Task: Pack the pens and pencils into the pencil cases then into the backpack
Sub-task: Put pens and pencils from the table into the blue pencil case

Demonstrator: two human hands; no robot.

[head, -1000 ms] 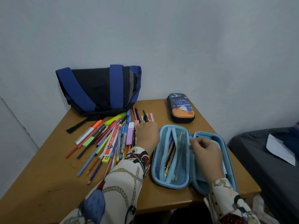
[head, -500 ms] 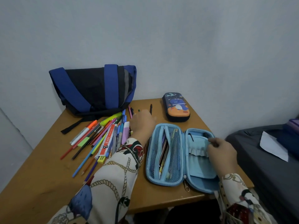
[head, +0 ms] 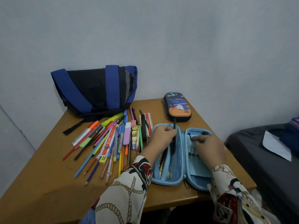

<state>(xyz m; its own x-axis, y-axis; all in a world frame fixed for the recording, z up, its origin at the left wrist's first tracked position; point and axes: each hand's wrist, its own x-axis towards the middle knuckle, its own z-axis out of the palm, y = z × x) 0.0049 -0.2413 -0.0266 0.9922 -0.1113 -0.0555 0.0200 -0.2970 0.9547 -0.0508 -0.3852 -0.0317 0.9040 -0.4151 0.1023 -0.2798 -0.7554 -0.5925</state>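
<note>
An open light-blue pencil case (head: 199,177) lies at the table's front right, several pens in its mesh left half. My left hand (head: 159,139) pinches a black pen (head: 174,126) upright over that mesh half. My right hand (head: 209,147) rests on the case's right half, its fingers laid across the elastic loops. A loose pile of pens, pencils, markers and rulers (head: 113,139) spreads to the left of the case. The blue and black backpack (head: 95,91) stands against the wall at the back left.
A second pencil case (head: 177,108), dark blue with an orange cartoon print, lies zipped shut behind the open one. The wooden table (head: 48,183) ends just right of the open case. A dark bed with a white paper (head: 275,147) stands to the right.
My left hand came from the pile to the open case, now holding a black pen over the mesh half. My right hand shifted left across the case's right half.
</note>
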